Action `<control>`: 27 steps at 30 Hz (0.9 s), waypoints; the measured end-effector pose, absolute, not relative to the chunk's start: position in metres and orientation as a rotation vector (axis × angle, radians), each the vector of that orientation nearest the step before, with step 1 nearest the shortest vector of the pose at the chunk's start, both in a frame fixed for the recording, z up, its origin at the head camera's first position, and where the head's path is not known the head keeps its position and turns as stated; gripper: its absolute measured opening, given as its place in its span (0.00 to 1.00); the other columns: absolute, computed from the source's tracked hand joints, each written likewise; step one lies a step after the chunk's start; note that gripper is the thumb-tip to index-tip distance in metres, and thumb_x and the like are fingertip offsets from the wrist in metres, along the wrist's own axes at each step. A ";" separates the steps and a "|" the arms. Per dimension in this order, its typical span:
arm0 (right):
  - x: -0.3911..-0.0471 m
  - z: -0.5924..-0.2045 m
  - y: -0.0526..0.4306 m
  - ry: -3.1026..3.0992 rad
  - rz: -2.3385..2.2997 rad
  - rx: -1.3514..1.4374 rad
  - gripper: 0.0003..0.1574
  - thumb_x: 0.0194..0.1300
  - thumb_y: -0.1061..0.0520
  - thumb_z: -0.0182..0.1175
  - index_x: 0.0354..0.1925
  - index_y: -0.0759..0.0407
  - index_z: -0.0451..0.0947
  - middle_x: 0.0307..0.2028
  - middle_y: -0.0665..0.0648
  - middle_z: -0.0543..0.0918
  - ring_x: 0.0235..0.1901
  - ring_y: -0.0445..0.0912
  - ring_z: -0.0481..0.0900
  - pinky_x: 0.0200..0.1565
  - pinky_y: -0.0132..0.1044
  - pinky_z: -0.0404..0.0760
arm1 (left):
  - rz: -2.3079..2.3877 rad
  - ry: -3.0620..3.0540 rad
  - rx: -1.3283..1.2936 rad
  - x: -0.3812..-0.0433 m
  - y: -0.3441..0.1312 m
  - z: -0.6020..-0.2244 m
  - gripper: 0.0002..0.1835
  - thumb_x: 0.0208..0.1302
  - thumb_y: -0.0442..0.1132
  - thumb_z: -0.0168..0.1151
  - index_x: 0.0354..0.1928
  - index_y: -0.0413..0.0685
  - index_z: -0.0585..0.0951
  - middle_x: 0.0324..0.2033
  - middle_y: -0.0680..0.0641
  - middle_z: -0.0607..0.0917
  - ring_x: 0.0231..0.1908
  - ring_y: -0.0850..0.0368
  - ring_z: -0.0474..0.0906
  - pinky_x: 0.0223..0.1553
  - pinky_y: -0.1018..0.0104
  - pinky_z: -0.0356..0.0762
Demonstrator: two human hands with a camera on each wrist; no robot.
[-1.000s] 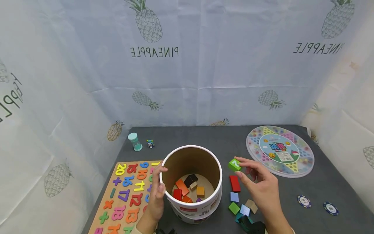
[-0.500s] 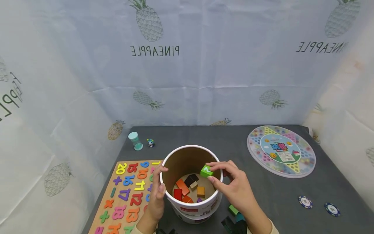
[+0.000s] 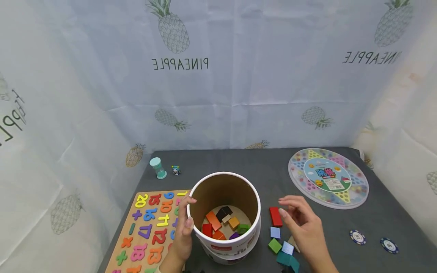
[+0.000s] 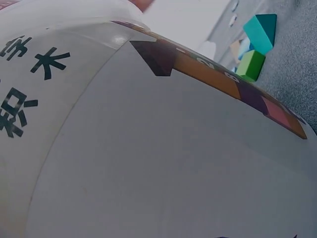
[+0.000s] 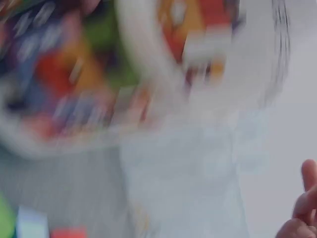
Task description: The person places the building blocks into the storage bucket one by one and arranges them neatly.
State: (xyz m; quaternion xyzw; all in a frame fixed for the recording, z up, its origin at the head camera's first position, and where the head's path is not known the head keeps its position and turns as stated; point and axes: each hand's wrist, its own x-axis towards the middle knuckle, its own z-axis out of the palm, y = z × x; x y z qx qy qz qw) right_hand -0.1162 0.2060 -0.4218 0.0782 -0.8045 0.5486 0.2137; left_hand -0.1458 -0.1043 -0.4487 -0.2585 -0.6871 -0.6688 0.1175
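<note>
A white round bucket (image 3: 223, 244) stands in the middle of the table in the head view. My left hand (image 3: 182, 231) grips its left side, fingers at the rim. Inside lie several coloured wooden blocks, among them a green block (image 3: 243, 229), an orange block (image 3: 213, 220) and a black block (image 3: 224, 213). My right hand (image 3: 305, 227) hovers to the right of the bucket, fingers loosely bent and holding nothing. Near it lie a red block (image 3: 275, 216), a light blue block (image 3: 275, 232), a green cube (image 3: 274, 246) and teal blocks (image 3: 286, 261). The right wrist view is blurred.
A wooden number board (image 3: 136, 231) lies left of the bucket. Behind it are a sand timer (image 3: 158, 168) and a small figurine (image 3: 175, 170). A round Chinese checkers board (image 3: 328, 178) lies at the back right, with two poker chips (image 3: 357, 237) nearer the front.
My right hand carried a green numbered block left over the bucket and let it go inside. It has since moved back right, with nothing in it. My left hand kept its grip on the bucket.
</note>
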 end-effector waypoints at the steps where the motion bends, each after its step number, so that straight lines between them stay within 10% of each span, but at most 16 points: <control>1: -0.114 -0.427 0.216 -2.305 1.468 0.136 0.14 0.61 0.63 0.64 0.45 0.52 0.79 0.40 0.50 0.76 0.25 0.42 0.67 0.22 0.32 0.68 | -1.961 -2.010 -0.755 -0.146 -0.104 -0.449 0.25 0.68 0.44 0.35 0.62 0.37 0.54 0.67 0.43 0.53 0.63 0.40 0.52 0.57 0.48 0.67; 13: -0.100 -0.511 0.291 -3.156 1.200 -0.072 0.37 0.45 0.40 0.73 0.52 0.49 0.77 0.39 0.54 0.70 0.30 0.44 0.66 0.27 0.31 0.68 | -1.989 -1.930 -0.785 -0.144 -0.103 -0.451 0.25 0.69 0.44 0.33 0.61 0.34 0.53 0.66 0.37 0.53 0.63 0.38 0.53 0.58 0.54 0.67; 27: -0.104 -0.508 0.275 -3.015 0.991 -0.231 0.17 0.53 0.55 0.70 0.43 0.53 0.81 0.31 0.50 0.73 0.22 0.42 0.64 0.23 0.33 0.63 | -1.945 -1.944 -0.810 -0.144 -0.104 -0.452 0.24 0.69 0.43 0.33 0.61 0.35 0.54 0.66 0.37 0.53 0.63 0.38 0.54 0.58 0.52 0.67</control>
